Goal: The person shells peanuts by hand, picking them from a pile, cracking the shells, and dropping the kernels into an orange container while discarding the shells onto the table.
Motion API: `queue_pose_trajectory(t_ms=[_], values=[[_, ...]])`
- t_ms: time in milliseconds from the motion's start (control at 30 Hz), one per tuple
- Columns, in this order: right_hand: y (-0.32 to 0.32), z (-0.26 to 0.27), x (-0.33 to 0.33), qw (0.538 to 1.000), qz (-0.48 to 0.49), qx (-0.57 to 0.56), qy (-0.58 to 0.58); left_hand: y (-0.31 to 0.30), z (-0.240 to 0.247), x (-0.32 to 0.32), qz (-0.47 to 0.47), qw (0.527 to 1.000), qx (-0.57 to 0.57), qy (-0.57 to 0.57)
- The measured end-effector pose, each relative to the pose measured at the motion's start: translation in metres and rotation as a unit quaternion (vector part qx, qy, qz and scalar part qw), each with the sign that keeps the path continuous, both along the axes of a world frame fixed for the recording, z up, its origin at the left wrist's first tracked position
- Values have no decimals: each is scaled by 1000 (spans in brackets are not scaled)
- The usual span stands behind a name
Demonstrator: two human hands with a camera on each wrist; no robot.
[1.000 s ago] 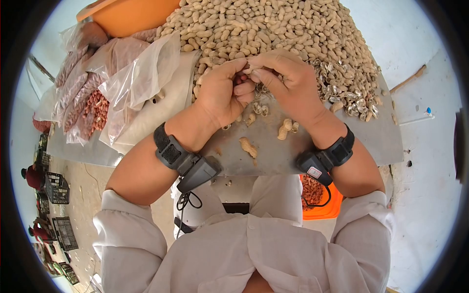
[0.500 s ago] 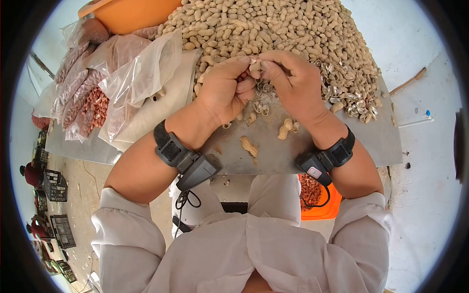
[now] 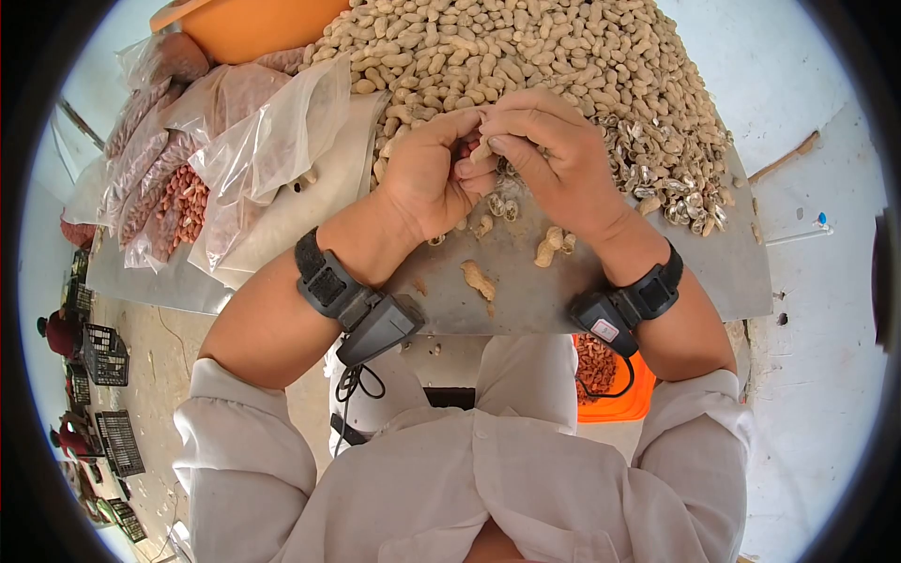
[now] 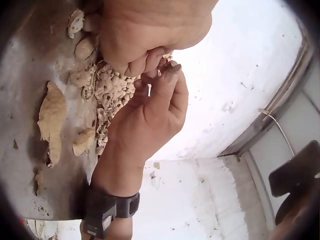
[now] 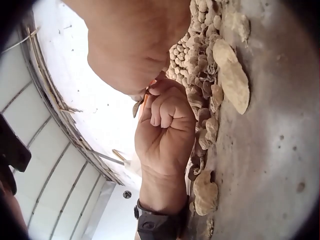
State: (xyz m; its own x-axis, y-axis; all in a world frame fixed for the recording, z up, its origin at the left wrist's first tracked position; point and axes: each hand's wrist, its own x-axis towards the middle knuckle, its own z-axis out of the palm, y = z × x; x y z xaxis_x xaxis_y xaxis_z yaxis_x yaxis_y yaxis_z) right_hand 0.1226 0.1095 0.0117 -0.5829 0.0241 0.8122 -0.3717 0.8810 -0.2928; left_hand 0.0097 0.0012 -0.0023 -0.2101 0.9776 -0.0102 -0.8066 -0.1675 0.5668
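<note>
In the head view both hands meet at the near edge of a heap of unshelled peanuts. My left hand curls its fingers round several red peanut kernels. Thumb and fingers of my right hand pinch a pale peanut shell right at the left fingertips. From the right wrist a bit of shell pokes out below the right fingers, over the curled left hand. The left wrist view has the right hand's fingertips touching the left hand's curled fingers.
Opened shells lie right of the heap, and loose peanuts on the metal tabletop. Clear bags of kernels and an orange basin stand left. An orange tub with reddish bits sits below the table edge.
The shell between the fingertips came into clearer view half a second ago. It now hangs lower, and my right fingers have shifted slightly left. The arms stay nearly in place.
</note>
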Motion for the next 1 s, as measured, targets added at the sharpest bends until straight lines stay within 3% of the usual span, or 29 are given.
queue_pose_trajectory(t_ms=[367, 533, 767, 1000], values=[[4, 1, 2, 998, -3, 66, -9, -2, 2, 0, 8, 1000, -17, -14], [2, -1, 4, 997, 13, -77, -30, -1, 1, -2, -21, 1000, 2, 3], [-1, -2, 5, 952, 42, -287, -95, 1, 0, -2, -7, 1000, -22, -1], [6, -4, 7, 961, 5, -269, -58, -2, -1, 0, 22, 992, -31, 120]])
